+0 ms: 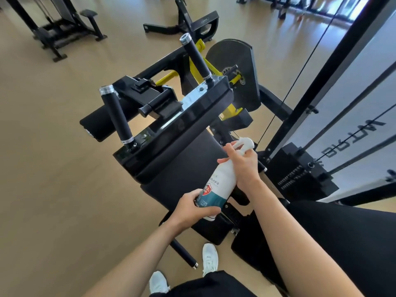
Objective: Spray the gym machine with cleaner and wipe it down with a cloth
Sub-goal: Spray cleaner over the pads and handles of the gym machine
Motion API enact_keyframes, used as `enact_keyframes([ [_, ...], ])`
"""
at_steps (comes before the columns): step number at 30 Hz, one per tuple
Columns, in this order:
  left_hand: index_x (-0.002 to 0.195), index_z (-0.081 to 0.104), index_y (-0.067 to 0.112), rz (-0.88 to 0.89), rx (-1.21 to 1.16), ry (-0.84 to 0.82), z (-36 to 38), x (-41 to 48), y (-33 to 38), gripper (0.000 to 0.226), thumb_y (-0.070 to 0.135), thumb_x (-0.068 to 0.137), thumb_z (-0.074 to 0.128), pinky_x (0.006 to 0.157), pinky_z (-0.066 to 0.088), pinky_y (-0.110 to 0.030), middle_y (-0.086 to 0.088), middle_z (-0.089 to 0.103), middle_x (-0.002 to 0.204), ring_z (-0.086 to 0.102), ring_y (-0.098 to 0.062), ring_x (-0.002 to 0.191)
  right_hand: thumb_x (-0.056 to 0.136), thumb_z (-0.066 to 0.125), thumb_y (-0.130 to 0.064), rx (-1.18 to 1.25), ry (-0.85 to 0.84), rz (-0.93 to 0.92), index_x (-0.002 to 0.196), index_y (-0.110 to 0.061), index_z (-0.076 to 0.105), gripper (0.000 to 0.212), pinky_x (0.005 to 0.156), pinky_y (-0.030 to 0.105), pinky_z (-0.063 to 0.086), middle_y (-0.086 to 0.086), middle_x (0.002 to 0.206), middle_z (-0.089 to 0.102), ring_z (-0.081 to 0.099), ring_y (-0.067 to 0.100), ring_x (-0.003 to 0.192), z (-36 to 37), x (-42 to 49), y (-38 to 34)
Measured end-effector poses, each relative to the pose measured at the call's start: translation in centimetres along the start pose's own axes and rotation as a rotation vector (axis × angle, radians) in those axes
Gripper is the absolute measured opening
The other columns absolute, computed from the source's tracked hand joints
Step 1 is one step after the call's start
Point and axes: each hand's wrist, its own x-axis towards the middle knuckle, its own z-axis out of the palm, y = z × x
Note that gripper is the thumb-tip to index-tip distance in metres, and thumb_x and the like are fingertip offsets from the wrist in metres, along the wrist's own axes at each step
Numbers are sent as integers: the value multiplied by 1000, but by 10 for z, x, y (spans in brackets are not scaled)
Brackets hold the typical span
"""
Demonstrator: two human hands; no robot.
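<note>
spray bottle [216, 187]: white, teal label, held tilted over the gym machine [182, 155], nozzle toward its far end
left hand [192, 207]: grips the bottle's base
right hand [242, 166]: wrapped round the neck, fingers at the white trigger [244, 144]
machine: black padded bench, two upright black handles [117, 117], yellow frame parts
weight stack [300, 176]: right
white shoes [210, 258]: near, on tan floor [53, 168]
other machines [60, 28]: far left

A tan floor [42, 168] was laid throughout. A weight machine [55, 28] and a bike [188, 22] were set at the back. Bright windows [342, 6] were seen beyond.
</note>
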Motion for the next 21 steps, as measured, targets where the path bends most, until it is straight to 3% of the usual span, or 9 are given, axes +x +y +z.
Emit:
enact_keyframes([
  [5, 110, 73, 26, 28, 14, -21, -5, 6, 12, 47, 38, 68, 92, 90, 62, -43, 5, 77, 104, 74, -15, 98, 99, 69, -21, 100, 95, 75, 93, -10, 58, 16, 70, 45, 63, 11, 83, 67, 74, 26, 63, -4, 2, -9],
  [10, 111, 72, 28, 40, 22, -44, -5, -2, 12, 47, 41, 71, 92, 90, 62, -41, 7, 76, 106, 74, -13, 100, 98, 71, -24, -65, -5, -37, 91, -16, 58, 16, 76, 58, 62, 19, 95, 68, 76, 32, 70, 7, -6, -20],
  [13, 111, 73, 24, 67, -14, 1, -11, -7, 15, 45, 37, 73, 92, 89, 62, -41, 4, 77, 105, 74, -16, 99, 98, 69, -26, -143, -25, -86, 91, -14, 59, 17, 74, 55, 64, 19, 96, 69, 76, 31, 69, 24, -8, -32],
  [18, 113, 72, 21, 131, -143, 130, -40, 1, 42, 44, 22, 74, 91, 86, 62, -36, 0, 78, 104, 75, -20, 99, 98, 69, -23, -18, 56, -88, 85, -13, 56, 21, 75, 57, 62, 9, 80, 68, 75, 30, 63, 52, 3, -69],
  [21, 116, 70, 20, 167, -195, 139, -48, 6, 60, 47, 23, 75, 92, 87, 62, -35, 0, 78, 107, 75, -18, 100, 96, 71, -23, -32, -8, -134, 86, -14, 57, 20, 77, 62, 60, 11, 87, 69, 77, 35, 69, 64, 10, -95],
])
